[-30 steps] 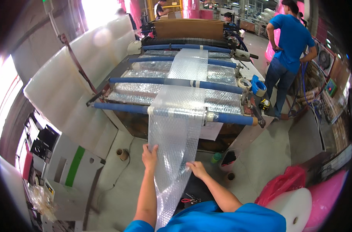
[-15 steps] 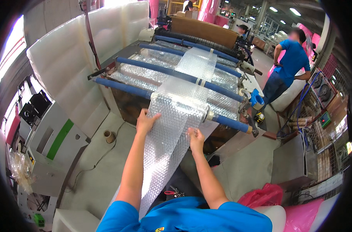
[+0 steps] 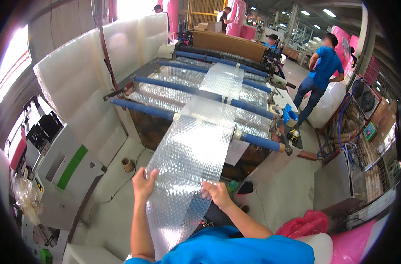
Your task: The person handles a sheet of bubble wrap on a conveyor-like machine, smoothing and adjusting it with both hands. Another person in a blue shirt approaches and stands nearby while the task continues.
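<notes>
A long strip of clear bubble wrap (image 3: pixel 191 149) runs over the blue rollers of a machine and hangs down toward my body. My left hand (image 3: pixel 143 184) grips its left edge, with the thumb on top. On the opposite edge, my right hand (image 3: pixel 216 193) pinches the film between thumb and fingers. Between the hands the sheet lies spread and fairly flat, shining in the light. Its lower end passes down by my blue shirt. The nearest blue roller (image 3: pixel 260 140) shows on both sides of the strip.
Tape rolls (image 3: pixel 290 116) sit at the machine's right side. A cardboard core (image 3: pixel 128 165) stands on the floor at left, near a cable. White wrapped foam sheets (image 3: pixel 77 83) line the left. A co-worker (image 3: pixel 322 72) in blue stands at the far right. Red plastic (image 3: pixel 303 224) lies at lower right.
Both hands have moved back toward my body, the left one also leftward, drawing the bubble wrap with them. The strip now lies wider and flatter. The co-worker at right has shifted slightly.
</notes>
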Tool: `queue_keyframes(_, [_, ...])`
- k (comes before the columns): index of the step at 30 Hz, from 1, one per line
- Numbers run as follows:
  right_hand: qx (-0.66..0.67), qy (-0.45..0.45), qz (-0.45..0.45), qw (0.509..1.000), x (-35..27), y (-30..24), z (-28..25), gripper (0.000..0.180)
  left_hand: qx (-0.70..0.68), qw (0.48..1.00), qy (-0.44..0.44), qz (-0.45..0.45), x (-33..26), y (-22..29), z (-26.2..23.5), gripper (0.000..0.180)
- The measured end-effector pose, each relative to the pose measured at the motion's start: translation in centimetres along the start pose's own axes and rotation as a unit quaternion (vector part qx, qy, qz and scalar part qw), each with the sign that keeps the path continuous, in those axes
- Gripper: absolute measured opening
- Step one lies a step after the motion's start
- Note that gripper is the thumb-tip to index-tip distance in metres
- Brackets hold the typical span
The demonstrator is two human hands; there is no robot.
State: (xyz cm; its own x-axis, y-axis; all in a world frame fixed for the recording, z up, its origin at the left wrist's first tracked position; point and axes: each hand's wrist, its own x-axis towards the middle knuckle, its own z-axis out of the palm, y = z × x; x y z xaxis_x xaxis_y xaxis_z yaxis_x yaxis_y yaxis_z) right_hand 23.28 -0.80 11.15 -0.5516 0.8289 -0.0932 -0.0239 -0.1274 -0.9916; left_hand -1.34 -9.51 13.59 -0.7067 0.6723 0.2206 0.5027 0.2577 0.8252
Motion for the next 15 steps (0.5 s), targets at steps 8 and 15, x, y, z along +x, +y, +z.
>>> queue_keyframes(8, [-0.061, 0.064, -0.008, 0.996, 3.3, 8.0, -1.5, 0.039, 0.041, 0.987, -0.105, -0.116, -0.4, -5.5, 6.2, 0.043])
queue_keyframes(15, [-0.075, 0.109, 0.000, 0.991, 7.0, 13.8, -3.9, 0.039, 0.121, 0.984, -0.060, -0.114, 0.2, -9.2, 12.7, 0.045])
